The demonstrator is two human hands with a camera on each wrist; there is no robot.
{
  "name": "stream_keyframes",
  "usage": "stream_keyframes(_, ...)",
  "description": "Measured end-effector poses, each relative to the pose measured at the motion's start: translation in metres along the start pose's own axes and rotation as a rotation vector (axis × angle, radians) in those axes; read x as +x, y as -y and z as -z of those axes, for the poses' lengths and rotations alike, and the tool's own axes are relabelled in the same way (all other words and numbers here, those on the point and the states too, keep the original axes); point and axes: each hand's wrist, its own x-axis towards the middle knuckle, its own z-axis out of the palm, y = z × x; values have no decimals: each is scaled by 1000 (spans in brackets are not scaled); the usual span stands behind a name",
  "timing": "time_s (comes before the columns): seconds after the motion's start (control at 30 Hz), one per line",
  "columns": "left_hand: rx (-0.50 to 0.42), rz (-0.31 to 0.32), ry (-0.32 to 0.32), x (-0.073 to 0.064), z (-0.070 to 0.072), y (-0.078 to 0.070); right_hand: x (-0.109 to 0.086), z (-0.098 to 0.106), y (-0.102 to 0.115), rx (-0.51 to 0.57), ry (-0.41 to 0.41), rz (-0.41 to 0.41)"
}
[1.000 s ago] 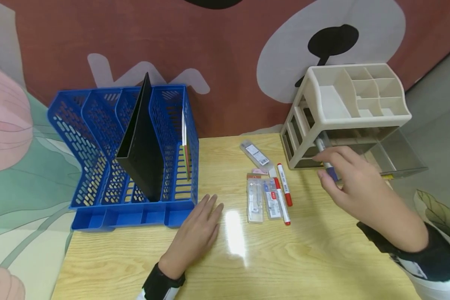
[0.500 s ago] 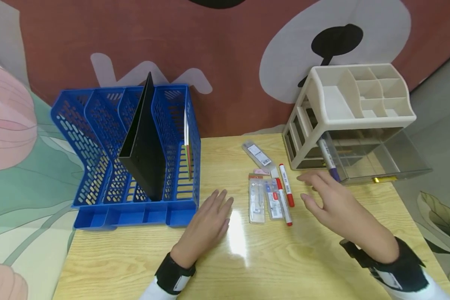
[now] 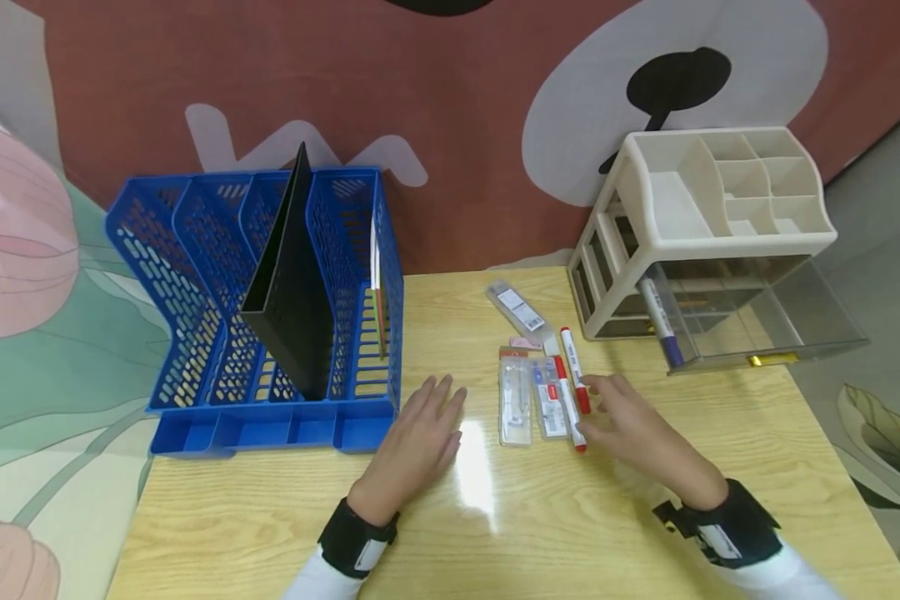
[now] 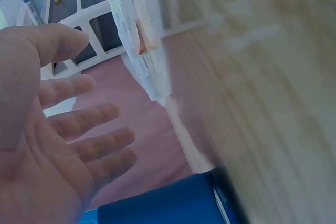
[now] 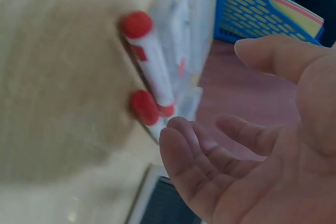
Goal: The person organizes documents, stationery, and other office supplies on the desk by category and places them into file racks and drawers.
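Note:
My right hand (image 3: 637, 429) is over the wood table with thumb and fingers spread, fingertips right beside two white markers with red caps. One red-capped marker (image 3: 567, 400) lies nearer, the other red-capped marker (image 3: 572, 358) just behind it. In the right wrist view both markers show past the fingertips, and nothing is between thumb and fingers. Left of them are two clear plastic cases (image 3: 515, 400). My left hand (image 3: 412, 446) lies palm down with straight fingers by the front right corner of the blue file rack (image 3: 270, 417). A purple-capped marker (image 3: 660, 321) leans in the pulled-out clear drawer (image 3: 825, 329).
A cream desktop organizer (image 3: 735, 242) with small top compartments stands at the back right, its drawer jutting over the table. Behind the markers lies a grey translucent case (image 3: 521, 312) beside a pink eraser-like piece (image 3: 525, 342). A black binder (image 3: 292, 325) stands in the rack.
My right hand has let go of the purple-capped marker, leaving it in the drawer, and moved left and nearer to the red-capped markers. My left hand has shifted slightly right.

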Motion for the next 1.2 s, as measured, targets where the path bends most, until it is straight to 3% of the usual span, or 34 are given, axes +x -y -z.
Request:
stream_keyframes(0.2, -17, 30, 7, 3, 1, 1, 3, -18, -8, -47, 41, -53)
stream_keyframes(0.43, -64, 106, 2, 7, 3, 1, 5, -30, -10, -62, 16, -53)
stream_keyframes(0.63, -83, 142, 19, 7, 4, 1, 5, -37, -8, -140, -16, -97)
stream_keyframes(0.8, -88, 145, 10, 6, 2, 1, 4, -34, -9, -166, -35, -115)
stream_keyframes(1.07, -91, 146, 7, 6, 3, 1, -3, -19, -11, -66, 7, -154)
stream_keyframes(1.2, -82, 128, -11, 8, 8, 2, -5, -13, -8, -70, -27, -112)
